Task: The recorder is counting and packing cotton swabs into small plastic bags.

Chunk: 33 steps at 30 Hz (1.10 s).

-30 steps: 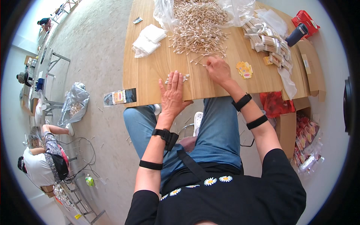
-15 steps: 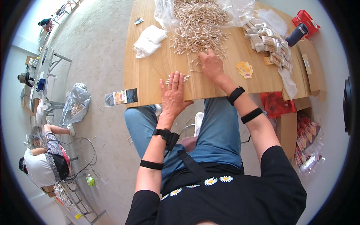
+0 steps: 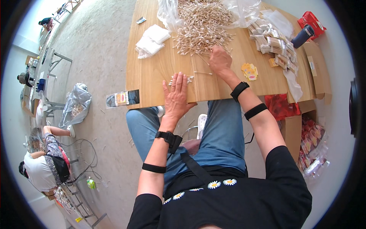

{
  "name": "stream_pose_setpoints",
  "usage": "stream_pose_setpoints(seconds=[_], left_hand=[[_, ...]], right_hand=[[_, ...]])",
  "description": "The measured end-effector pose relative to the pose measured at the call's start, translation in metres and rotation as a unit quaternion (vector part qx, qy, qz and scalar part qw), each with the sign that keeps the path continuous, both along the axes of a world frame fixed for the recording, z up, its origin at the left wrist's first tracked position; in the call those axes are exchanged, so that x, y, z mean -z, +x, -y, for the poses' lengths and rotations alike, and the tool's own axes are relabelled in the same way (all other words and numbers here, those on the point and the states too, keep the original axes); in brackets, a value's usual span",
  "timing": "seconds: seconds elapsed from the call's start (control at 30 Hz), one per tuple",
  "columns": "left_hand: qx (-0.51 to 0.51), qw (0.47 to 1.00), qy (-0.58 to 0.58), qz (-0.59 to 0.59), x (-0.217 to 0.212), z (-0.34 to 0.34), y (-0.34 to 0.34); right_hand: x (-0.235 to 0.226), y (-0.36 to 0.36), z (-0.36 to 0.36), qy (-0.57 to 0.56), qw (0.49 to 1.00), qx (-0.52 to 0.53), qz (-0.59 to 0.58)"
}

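Note:
My left hand (image 3: 175,93) lies flat with its fingers stretched out over a small row of cotton swabs (image 3: 189,79), whose white tips show on both sides of the fingers. My right hand (image 3: 220,60) is closed at the near edge of a big heap of cotton swabs (image 3: 204,28). Its fingertips are tucked under, so what they hold is hidden. One loose swab (image 3: 203,58) slants up to the side of this hand, and I cannot tell if it is gripped. Between my two hands, another single swab (image 3: 203,73) lies on the wooden table (image 3: 152,82).
White plastic bags (image 3: 153,40) lie left of the heap. Packed swab bundles (image 3: 275,44), yellow cards (image 3: 249,71) and a dark bottle (image 3: 302,36) are on the right. A swab packet (image 3: 122,99) juts past the table's left corner. Another person (image 3: 42,171) works at far left.
My right hand has shifted slightly up and right, and its fingers have curled in. The single swab between my hands lies farther right. My left hand has stayed in place.

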State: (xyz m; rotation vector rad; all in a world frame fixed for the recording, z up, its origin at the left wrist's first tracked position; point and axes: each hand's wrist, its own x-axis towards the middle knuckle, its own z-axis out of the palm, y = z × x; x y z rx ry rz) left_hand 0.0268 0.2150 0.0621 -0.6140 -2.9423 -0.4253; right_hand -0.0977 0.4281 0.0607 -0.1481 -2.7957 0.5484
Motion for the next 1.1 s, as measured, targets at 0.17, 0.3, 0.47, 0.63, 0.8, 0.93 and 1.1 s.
stream_pose_setpoints(seconds=[0.17,0.3,0.47,0.63,0.8,0.93,1.1], left_hand=[[-0.003,1.000,-0.004,0.002,0.000,0.001,0.000],[0.002,1.000,-0.002,0.001,-0.001,-0.001,0.000],[0.001,1.000,0.004,0.002,0.000,-0.001,0.000],[-0.002,1.000,-0.004,-0.002,0.000,0.001,0.000],[0.000,1.000,-0.002,-0.002,-0.001,-0.002,0.000],[-0.001,1.000,0.002,-0.004,-0.001,-0.003,0.000],[-0.003,1.000,0.000,0.002,-0.001,0.000,0.000]], right_hand=[[-0.004,0.016,0.017,0.008,1.000,-0.012,0.003],[0.005,0.026,0.019,0.004,0.998,-0.059,0.013],[-0.001,0.040,0.003,-0.011,0.989,-0.140,0.045],[-0.018,0.065,-0.003,-0.067,0.985,-0.145,0.061],[-0.006,0.065,0.007,-0.068,0.986,-0.148,0.030],[0.001,0.051,0.022,-0.061,0.990,-0.124,0.014],[-0.005,0.051,0.054,-0.058,0.985,-0.163,0.027]])
